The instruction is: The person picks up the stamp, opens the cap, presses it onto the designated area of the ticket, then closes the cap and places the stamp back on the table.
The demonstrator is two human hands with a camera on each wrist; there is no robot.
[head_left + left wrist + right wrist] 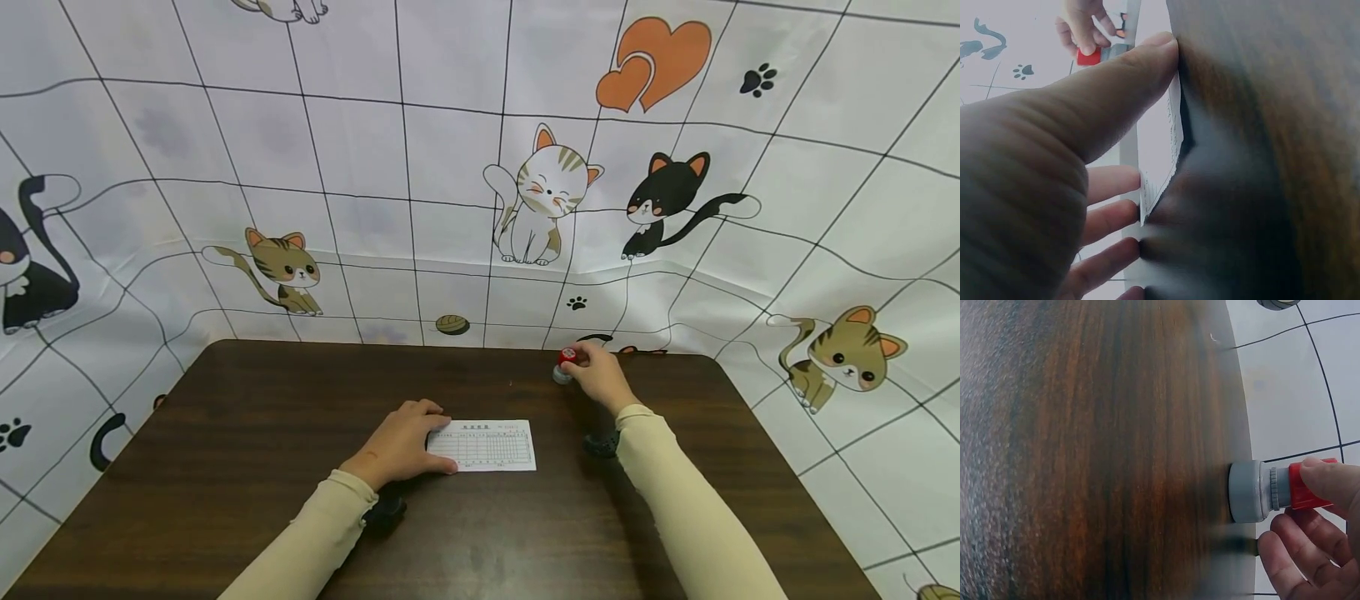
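Observation:
A white printed form slip [491,450] with a ruled grid lies on the table in front of me. My left hand [405,443] rests at its left end, thumb on the near edge and forefinger near the far corner. In the left wrist view the thumb lies straight along the slip [1157,144], the other fingertips down on the table. Farther back to the right, my right hand [602,377] pinches the red top of a small stamp [567,356]. The right wrist view shows the stamp's grey round base [1245,492] standing upright at the tabletop.
The dark brown wooden table [285,417] reaches back to a white cat-patterned sheet [360,225] hanging behind and at both sides. The stamp stands close to the table's back edge. Dark straps [384,510] show at both wrists.

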